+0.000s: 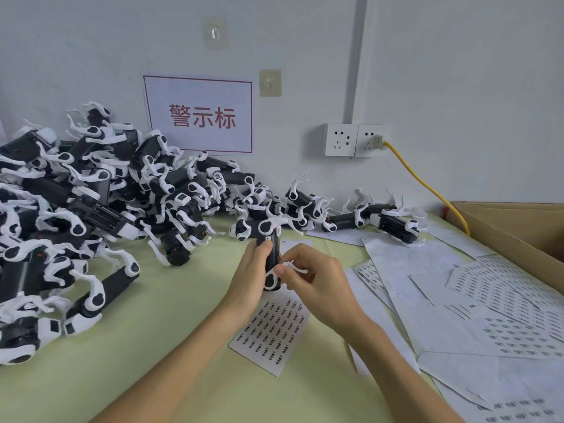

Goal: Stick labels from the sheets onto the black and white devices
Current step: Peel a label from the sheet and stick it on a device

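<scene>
Left hand (251,274) fingers curled round black-white device (272,253); right hand (314,279) thumb, forefinger pinching same device.

A small assembly workshop: heaped devices (91,203), label sheets (271,328), a wall sign (200,116).

Pale wall (457,71) with red-lettered sign (198,116), double socket (355,140), yellow cable (426,185), green tabletop (152,346).

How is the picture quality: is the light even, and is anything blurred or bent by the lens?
Head view: light soft and even, no strong glare, shadows faint; the red-lettered sign and the held device are sharp; the label sheets in the lower right corner are smeared; the wall duct leans off vertical, likely wide-angle distortion.
</scene>
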`<state>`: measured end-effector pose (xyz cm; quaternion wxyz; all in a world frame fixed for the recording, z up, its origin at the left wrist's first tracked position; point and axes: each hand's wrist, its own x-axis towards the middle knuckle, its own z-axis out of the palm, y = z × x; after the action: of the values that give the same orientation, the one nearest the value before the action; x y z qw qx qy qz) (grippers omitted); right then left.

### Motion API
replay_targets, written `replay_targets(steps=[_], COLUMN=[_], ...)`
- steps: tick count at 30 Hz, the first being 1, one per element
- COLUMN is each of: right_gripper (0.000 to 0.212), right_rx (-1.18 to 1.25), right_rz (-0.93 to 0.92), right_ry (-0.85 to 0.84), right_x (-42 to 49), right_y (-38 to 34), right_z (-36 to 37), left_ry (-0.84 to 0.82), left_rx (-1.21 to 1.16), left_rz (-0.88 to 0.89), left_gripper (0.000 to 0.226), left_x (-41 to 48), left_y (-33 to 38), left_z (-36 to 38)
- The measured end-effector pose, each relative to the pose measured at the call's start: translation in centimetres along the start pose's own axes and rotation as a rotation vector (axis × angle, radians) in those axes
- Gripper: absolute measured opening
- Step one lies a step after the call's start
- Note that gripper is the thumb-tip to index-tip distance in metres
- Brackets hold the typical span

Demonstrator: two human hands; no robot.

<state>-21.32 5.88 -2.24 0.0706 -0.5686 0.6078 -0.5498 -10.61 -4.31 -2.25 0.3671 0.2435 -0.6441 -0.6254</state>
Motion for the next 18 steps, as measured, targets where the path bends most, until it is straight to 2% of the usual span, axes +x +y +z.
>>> replay_targets(steps=[8,15,18], right_gripper=[0.015,0.011,0.010], right_rx=[0.000,0.013,0.005], right_rz=[-0.009,0.026,0.038], right_ry=[-0.036,-0.070,-0.078], right_x=[0.02,-0.13,-0.12], right_y=[0.09,-0.21,-0.07], right_z=[0.10,0.02,-0.02], left_ry=[-0.013,0.009,0.029], left_rx=[-0.036,0.033,0.085], left_rz=[-0.066,0.029,0.017], left_gripper=[0.042,0.036,0.033], left_x=[0.25,0.29,0.38], left_y=[-0.14,-0.64,-0.83], left_z=[0.00,-0.09,-0.16])
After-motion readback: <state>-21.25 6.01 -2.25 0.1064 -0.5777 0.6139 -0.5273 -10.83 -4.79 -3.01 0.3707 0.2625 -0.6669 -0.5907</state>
